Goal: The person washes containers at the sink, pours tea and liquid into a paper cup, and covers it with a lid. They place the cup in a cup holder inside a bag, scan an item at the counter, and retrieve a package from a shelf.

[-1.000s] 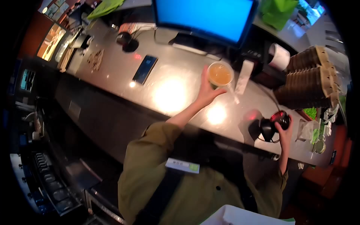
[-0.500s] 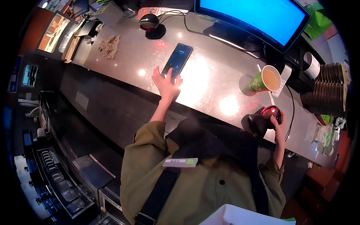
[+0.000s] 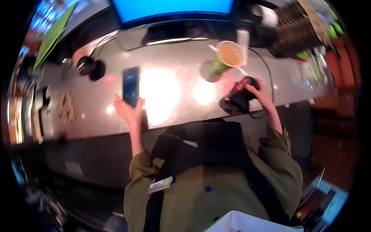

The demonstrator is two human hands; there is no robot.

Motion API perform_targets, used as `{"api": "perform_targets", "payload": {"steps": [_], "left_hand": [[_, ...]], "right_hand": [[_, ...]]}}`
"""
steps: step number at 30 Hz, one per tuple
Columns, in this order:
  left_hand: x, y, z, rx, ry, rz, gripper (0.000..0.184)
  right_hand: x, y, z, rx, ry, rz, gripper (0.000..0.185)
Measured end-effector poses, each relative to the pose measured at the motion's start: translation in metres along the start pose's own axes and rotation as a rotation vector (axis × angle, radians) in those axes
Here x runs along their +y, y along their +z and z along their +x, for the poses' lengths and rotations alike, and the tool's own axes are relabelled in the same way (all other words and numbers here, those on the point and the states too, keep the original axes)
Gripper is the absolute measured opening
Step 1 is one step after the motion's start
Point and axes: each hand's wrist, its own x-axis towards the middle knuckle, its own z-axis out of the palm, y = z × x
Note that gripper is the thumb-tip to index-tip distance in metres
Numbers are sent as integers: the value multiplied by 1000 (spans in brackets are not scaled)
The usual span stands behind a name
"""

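A dark smartphone (image 3: 130, 83) lies on the steel counter (image 3: 174, 52). At its near end is my left hand (image 3: 129, 113), fingers spread apart; blur hides whether they touch the phone. My right hand (image 3: 261, 94) is closed around a black barcode scanner (image 3: 240, 94) with glowing red light, close to the counter's front edge. Just behind the scanner stands a green paper cup (image 3: 220, 66) filled with a light brown drink. A white stick or straw (image 3: 242, 71) shows between cup and scanner.
A screen (image 3: 174, 9) stands at the back. A second round black scanner (image 3: 85, 65) sits at left, with a crumpled brown cloth (image 3: 66, 108) nearer me. At back right are stacked brown items (image 3: 297, 29) and a paper roll (image 3: 266, 16). A cable (image 3: 266, 63) curves behind the right scanner.
My view has turned, so the counter appears more level and its contents shifted left. The left hand stays by the phone, and the right hand keeps its grip on the scanner.
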Motion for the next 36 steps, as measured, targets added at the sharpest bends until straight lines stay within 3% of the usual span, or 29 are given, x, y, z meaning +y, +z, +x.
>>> {"api": "perform_targets", "payload": {"steps": [1,3,7,8,11,14,15,16,19,20,21,22,23,26,29,31,32,33,35,36], "left_hand": [[8,-7,6,-89,-19,-67,93],[14,-12,10,-227,-36,146,95],[20,-27,25,-235,-55,-5,92],[-7,-17,26,-286,-157,-136,84],[5,-51,30,-575,-704,-1034,77],[61,-77,10,-690,-501,-1430,75],[89,-87,8,-728,-414,-1448,86],[109,-95,5,-720,-368,-1466,93],[167,-110,-9,-631,-174,-1463,108],[185,-119,-12,-670,-118,-1417,113],[206,-126,-21,-639,-117,-1466,116],[212,-124,-28,-653,-49,-1391,115],[215,-120,-34,-667,21,-1320,114],[230,-106,-45,-596,486,-987,111],[232,-106,-43,-563,647,-934,113],[242,-124,-46,-792,72,-1470,99],[232,-125,-40,-908,-345,-1667,78],[230,-125,-38,-1111,-609,-1853,76],[237,-125,-38,-1307,-1153,-2282,87],[242,-125,-33,-1731,-607,-1912,97]], "right_hand": [[4,-3,1,1,38,51,70],[15,-13,10,12,20,32,72],[-4,-35,0,153,29,-64,74],[-13,-40,-5,258,-46,-192,76],[-9,-45,-2,723,-201,-645,80],[28,-52,26,880,-464,-643,84],[39,-55,33,913,-531,-632,84],[37,-60,31,856,-532,-600,84],[7,-55,6,968,-394,-858,82],[-22,-46,-12,800,-584,-620,80],[-50,-19,-33,474,-637,-56,83],[-70,2,-54,187,-756,0,89],[-93,32,-66,73,-936,273,91],[-134,75,-83,-106,-704,997,92],[-135,78,-75,-156,-700,1270,84],[-141,74,-75,-326,-598,1452,84],[-145,71,-73,-433,-553,1521,85],[-149,72,-71,-608,-490,1694,85],[-162,69,-68,-631,-474,1538,85],[-165,72,-66,-713,-419,1570,86]]}}
